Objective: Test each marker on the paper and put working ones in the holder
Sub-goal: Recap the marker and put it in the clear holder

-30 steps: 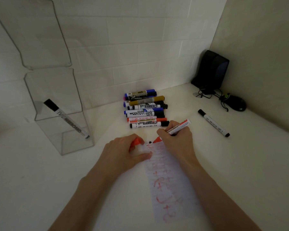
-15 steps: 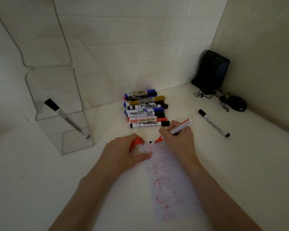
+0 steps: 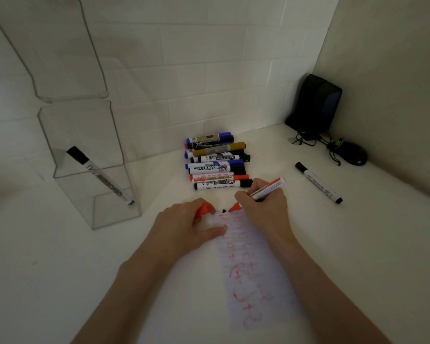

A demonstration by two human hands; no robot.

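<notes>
Head view: my right hand (image 3: 263, 209) is clamped around the red marker (image 3: 266, 189) in a writing grip. Its tip touches the top edge of the paper (image 3: 253, 274), just beside a small black blot. My left hand (image 3: 184, 224) curls around the red cap (image 3: 202, 210), and its thumb presses the sheet's top left corner flat.

The paper runs from my hands toward six o'clock and is covered in red scribbles, so I judge this marker writes well enough. This test looks close to finished. What is left for it is recapping and the trip to the holder (image 3: 85, 127), which stands at ten o'clock, well apart from the paper.

Only one black marker (image 3: 97, 177) leans inside the holder, tilted with its cap up. At twelve o'clock, just beyond my knuckles, lies the pile of capped markers (image 3: 216, 162) in blue, black, gold and red; I take these as not yet tested. A lone black marker (image 3: 318, 182) lies by itself at two o'clock, perhaps set aside as a dud, though I cannot tell.

So I judge the task is early on: one stored, one in hand, most of the pile to go.
</notes>
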